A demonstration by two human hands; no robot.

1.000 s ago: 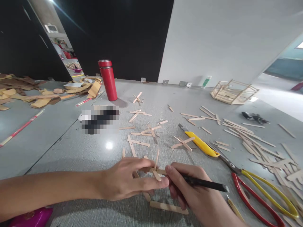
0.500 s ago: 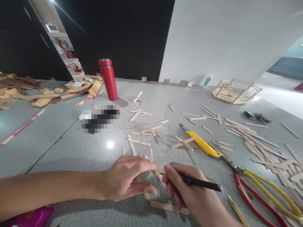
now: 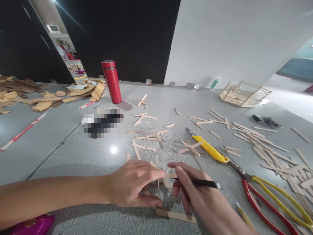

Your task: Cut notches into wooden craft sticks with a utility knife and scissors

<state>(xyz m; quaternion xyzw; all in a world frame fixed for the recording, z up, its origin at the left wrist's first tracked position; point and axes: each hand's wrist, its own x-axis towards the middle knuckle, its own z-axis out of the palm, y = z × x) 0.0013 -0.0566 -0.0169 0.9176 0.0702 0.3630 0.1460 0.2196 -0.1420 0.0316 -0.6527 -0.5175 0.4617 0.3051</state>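
Right grip [image 3: 197, 192] — pinched round black tool [image 3: 206, 183]

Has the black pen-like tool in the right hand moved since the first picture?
Yes. The black pen-like tool has shifted left and slightly up in the view: its rear end is now farther from the unmoved scissors.

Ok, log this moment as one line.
left hand: spread, at wooden stick | right hand: holding black pen-like tool | nearby: yellow cutter, scissors
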